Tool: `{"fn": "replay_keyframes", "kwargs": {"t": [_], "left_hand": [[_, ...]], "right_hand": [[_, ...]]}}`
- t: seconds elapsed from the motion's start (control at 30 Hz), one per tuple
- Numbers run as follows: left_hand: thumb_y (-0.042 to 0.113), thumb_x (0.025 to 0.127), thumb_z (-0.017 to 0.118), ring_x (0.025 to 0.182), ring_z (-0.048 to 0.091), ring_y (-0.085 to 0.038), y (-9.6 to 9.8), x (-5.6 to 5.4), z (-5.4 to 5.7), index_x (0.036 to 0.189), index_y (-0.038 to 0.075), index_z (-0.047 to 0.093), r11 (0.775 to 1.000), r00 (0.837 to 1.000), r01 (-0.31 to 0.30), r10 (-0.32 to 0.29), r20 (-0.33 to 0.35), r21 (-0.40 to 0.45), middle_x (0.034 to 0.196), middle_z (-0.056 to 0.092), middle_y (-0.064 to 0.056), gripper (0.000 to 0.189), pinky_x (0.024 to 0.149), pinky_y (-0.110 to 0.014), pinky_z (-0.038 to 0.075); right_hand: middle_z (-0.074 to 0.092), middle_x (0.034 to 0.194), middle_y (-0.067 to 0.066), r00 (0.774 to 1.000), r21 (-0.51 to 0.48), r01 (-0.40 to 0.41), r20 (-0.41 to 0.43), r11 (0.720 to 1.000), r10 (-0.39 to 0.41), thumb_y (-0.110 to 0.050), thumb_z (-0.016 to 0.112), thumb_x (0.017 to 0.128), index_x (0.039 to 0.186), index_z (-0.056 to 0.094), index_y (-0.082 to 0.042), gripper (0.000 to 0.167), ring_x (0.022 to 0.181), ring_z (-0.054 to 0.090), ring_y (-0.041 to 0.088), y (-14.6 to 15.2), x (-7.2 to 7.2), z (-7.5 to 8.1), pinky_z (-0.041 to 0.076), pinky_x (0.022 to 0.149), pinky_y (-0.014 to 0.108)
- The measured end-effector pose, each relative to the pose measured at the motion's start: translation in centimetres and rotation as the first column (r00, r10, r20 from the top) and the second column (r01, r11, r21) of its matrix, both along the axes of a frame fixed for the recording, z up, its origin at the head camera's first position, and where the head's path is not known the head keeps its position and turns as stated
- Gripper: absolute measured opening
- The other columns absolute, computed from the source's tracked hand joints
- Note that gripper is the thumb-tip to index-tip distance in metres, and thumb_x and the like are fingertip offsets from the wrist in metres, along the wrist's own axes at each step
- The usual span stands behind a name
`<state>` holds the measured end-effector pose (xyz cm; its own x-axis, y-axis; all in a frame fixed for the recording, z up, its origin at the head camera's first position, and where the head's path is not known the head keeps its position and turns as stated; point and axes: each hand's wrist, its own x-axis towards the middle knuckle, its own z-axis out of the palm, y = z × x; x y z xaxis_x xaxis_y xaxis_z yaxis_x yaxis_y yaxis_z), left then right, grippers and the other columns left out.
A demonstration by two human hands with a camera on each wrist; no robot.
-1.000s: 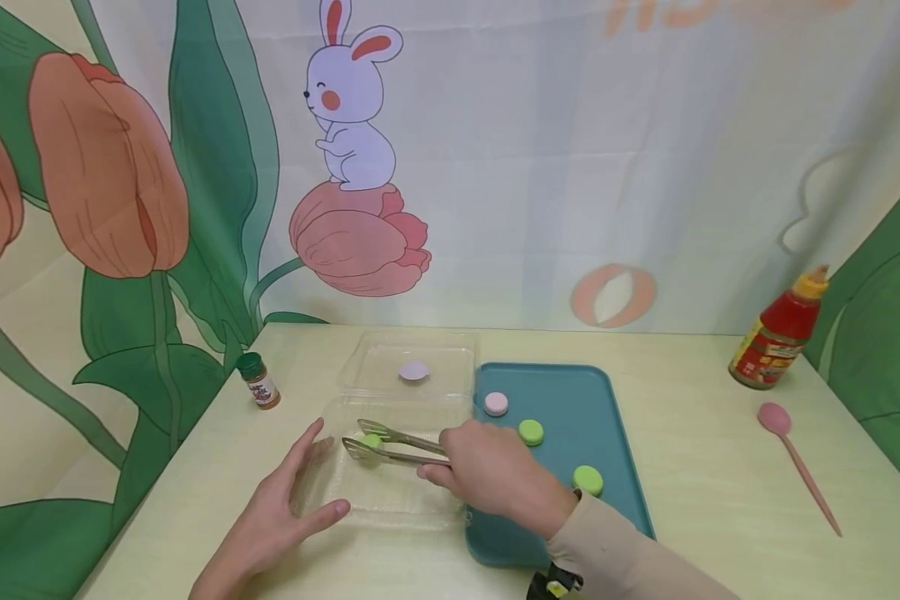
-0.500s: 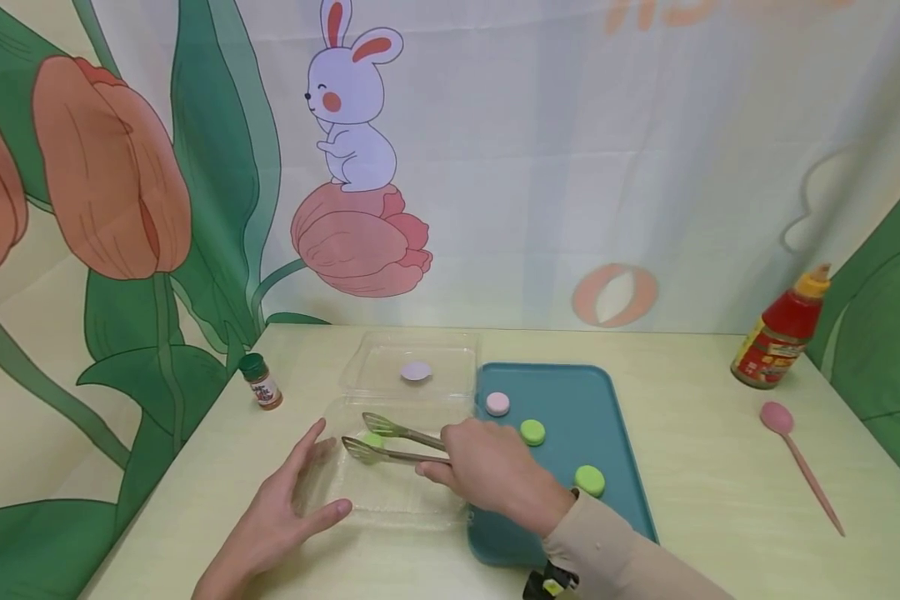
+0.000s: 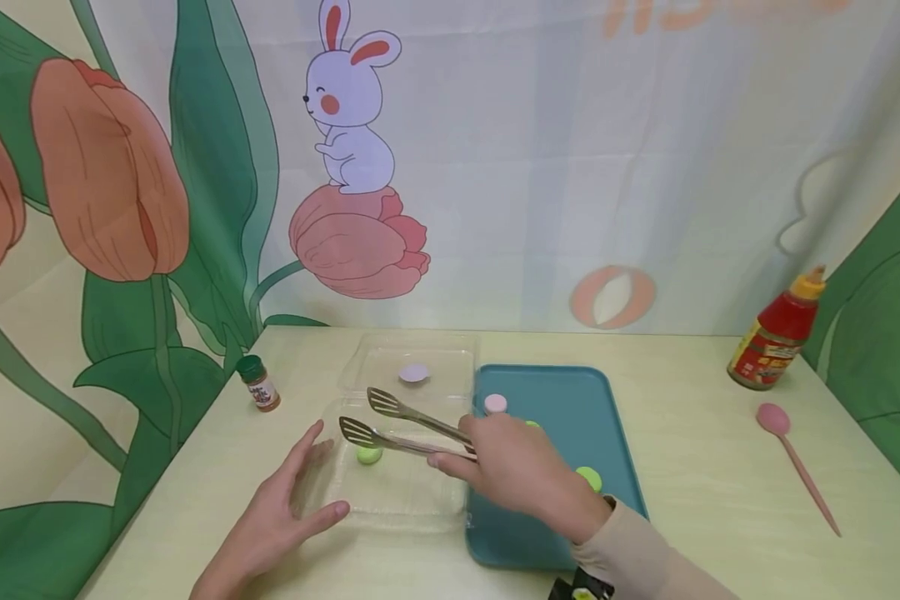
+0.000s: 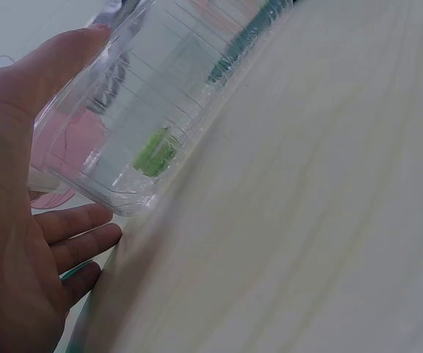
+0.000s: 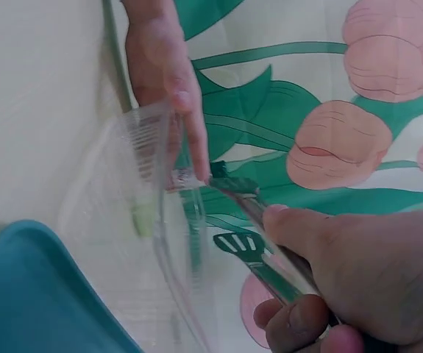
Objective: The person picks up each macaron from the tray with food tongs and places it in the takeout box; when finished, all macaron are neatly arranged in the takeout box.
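Note:
My right hand [image 3: 528,467] grips a pair of metal tongs [image 3: 412,421], their slotted tips spread apart above a clear plastic clamshell box [image 3: 405,500]. Nothing sits between the tips. A green macaron [image 3: 369,456] lies inside the box, toward its left side; it also shows through the wall in the left wrist view, as a green macaron [image 4: 156,152]. My left hand [image 3: 273,508] stands around the box's left side with fingers and thumb extended, right at its wall. The box's lid [image 3: 450,358] lies folded back, with a pale oval label on it.
A blue tray [image 3: 562,392] beside the box bears a pink macaron [image 3: 495,403] and green macarons [image 3: 588,478], partly behind my right hand. A spice jar [image 3: 258,383] stands at left. A red sauce bottle [image 3: 776,333] and a pink spoon [image 3: 791,458] are at right.
The tongs have opened and let go of the green macaron, which stays in the box. My right hand has lifted the tongs and drawn slightly right. The left hand has stayed in place.

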<state>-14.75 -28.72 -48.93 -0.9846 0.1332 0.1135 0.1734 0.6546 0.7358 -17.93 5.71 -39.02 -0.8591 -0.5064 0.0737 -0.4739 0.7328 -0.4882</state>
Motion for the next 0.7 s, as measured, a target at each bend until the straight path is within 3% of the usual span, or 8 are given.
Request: {"fn": "replay_keyframes", "kwargs": {"t": [0.37, 0.57, 0.7], "left_hand": [[0.049, 0.094, 0.089, 0.160, 0.042, -0.047, 0.1, 0.1, 0.1, 0.179, 0.025, 0.020, 1.000, 1.000, 0.006, -0.006, -0.001, 0.009, 0.168, 0.055, -0.016, 0.112, 0.125, -0.078, 0.029], [0.048, 0.094, 0.089, 0.160, 0.043, -0.046, 0.0, 0.1, 0.0, 0.179, 0.028, 0.019, 1.000, 1.000, 0.008, -0.007, -0.003, 0.012, 0.168, 0.055, -0.014, 0.112, 0.125, -0.078, 0.030], [0.049, 0.094, 0.089, 0.161, 0.041, -0.045, -0.1, 0.1, 0.0, 0.179, 0.029, 0.019, 1.000, 1.000, 0.006, -0.006, 0.007, 0.020, 0.169, 0.054, -0.014, 0.112, 0.126, -0.078, 0.029]], "right_hand": [[0.048, 0.063, -0.006, 0.999, -0.126, 0.029, 0.026, 0.992, -0.026, -0.050, 0.075, 0.106, 0.097, 0.059, -0.016, 0.039, 0.050, 0.039, 0.007, 3.7, 0.0, 1.2, 0.029, 0.049, 0.026], [0.042, 0.064, -0.007, 0.994, -0.201, 0.103, 0.052, 0.974, -0.095, -0.053, 0.078, 0.104, 0.104, 0.067, -0.013, 0.042, 0.053, 0.035, 0.008, 5.4, -0.1, 1.5, 0.027, 0.050, 0.026], [0.040, 0.064, -0.007, 0.988, -0.212, 0.155, 0.056, 0.965, -0.147, -0.058, 0.077, 0.103, 0.101, 0.064, -0.014, 0.046, 0.055, 0.037, 0.010, 6.5, 0.0, 1.8, 0.028, 0.050, 0.027]]}}
